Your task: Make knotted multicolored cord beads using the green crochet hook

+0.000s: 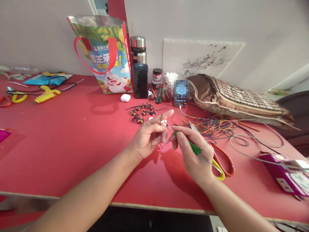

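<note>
My left hand [152, 130] is above the red table with the index finger stretched out. Its thumb and other fingers pinch a small dark piece of cord [166, 125], and a strand seems to run up to the raised finger. From the right, my right hand [195, 148] grips a green-handled crochet hook [195, 148]. Its thin metal tip points at the cord, close to my left fingertips; the exact tip shape is too fine to make out. Pinkish strand ends hang below my left hand. Just beyond lie several multicoloured knotted cord pieces [145, 112].
Scissors with orange and yellow handles [228, 161] lie partly under my right hand. A tangle of coloured cords [214, 125] and a lit phone [181, 93] are behind. A purple power strip [285, 174] sits right; a yellow glue gun [47, 94] and a shopping bag [106, 58] stand left.
</note>
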{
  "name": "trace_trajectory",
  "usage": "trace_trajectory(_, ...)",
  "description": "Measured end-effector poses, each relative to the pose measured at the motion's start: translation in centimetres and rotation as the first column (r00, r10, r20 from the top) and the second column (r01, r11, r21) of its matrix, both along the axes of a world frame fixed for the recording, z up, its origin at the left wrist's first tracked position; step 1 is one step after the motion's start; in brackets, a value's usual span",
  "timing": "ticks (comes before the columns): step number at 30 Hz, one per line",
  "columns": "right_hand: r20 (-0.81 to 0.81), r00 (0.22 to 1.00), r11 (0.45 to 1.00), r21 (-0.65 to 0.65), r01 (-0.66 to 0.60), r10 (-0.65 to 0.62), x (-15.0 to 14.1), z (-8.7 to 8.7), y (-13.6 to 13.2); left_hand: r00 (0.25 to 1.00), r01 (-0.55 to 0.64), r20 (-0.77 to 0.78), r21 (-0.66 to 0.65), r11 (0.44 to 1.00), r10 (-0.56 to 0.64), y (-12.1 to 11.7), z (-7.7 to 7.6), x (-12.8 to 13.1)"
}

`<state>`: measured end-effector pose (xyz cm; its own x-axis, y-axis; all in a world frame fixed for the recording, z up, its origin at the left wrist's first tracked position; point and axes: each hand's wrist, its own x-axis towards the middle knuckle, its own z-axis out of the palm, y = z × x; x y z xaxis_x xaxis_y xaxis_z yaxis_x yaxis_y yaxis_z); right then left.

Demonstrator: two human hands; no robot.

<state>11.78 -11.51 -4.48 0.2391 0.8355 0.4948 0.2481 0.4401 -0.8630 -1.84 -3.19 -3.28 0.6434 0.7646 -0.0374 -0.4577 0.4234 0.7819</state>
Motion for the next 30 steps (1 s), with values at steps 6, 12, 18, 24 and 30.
trace_trajectory(6,-0.036,0.999,1.000,-0.013,0.028,-0.028,0.1,0.3,0.0,1.000,0.006,0.007,0.008,1.000,-0.006,-0.1,-0.1,0.1)
trace_trajectory(12,-0.070,0.998,1.000,-0.025,-0.010,0.009,0.2,0.2,0.1,0.999,0.018,-0.027,0.033,0.999,-0.017,0.0,-0.3,-0.1)
trace_trajectory(18,-0.040,0.998,0.999,-0.026,-0.039,0.038,-0.2,-0.1,-0.2,0.995,-0.025,-0.095,0.064,0.998,0.031,-0.1,-0.4,-0.3)
trace_trajectory(24,0.028,0.999,0.998,0.038,-0.043,0.042,-0.7,-0.8,-0.5,0.998,-0.055,-0.013,0.002,0.998,0.055,-0.6,-0.1,0.0)
trace_trajectory(30,0.042,0.998,0.997,0.047,-0.059,0.057,-0.6,-1.2,-0.6,0.996,0.004,0.094,-0.035,0.999,-0.001,-0.7,0.1,-0.1)
